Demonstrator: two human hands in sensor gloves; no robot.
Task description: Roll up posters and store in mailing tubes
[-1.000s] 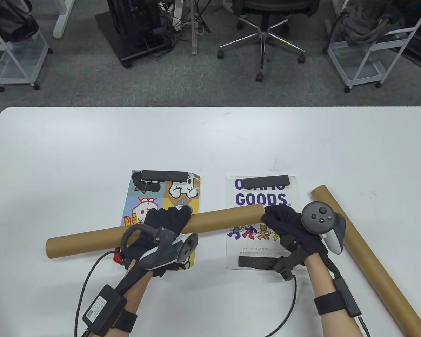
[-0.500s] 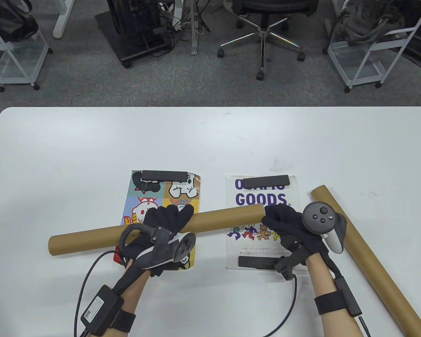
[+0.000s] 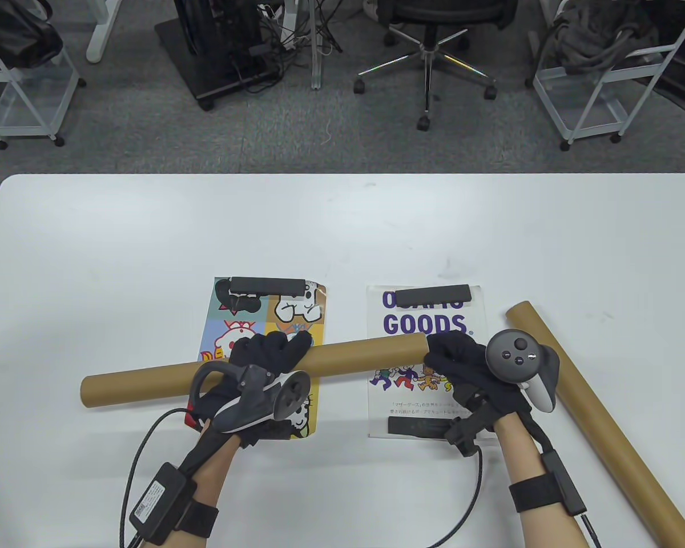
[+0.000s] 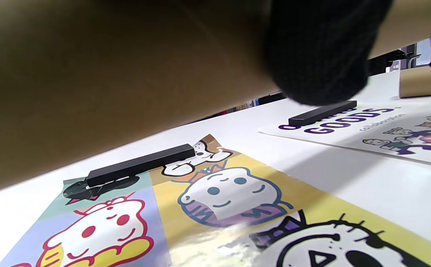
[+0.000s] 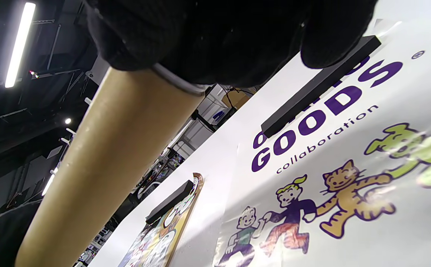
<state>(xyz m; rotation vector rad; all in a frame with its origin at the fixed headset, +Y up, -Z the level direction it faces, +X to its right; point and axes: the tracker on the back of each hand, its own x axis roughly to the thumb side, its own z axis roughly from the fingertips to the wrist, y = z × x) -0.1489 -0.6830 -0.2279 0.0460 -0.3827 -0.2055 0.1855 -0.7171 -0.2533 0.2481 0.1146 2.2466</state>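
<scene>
Office worktop (image 3: 91,240) | my left hand (image 3: 262,365) grips mailing tube (image 3: 148,383) mid-length above cartoon poster (image 3: 288,311) | my right hand (image 3: 462,365) clasps its end cap | both posters flat, unrolled; second tube (image 3: 599,422) right, unfilled.

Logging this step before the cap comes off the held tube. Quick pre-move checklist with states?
1. Left hand grips the held tube mid-length: ok.
2. Right hand covers the tube's right end, where a white rim shows under the fingers: ok.
3. Cap loose or seated: cannot tell, the glove hides it.
4. Tube clear of the table, above both posters: ok.
5. Posters rolled: not ok; cartoon poster and GOODS poster lie flat under black bars.
6. Second tube lies at the right, untouched: ok.
</scene>
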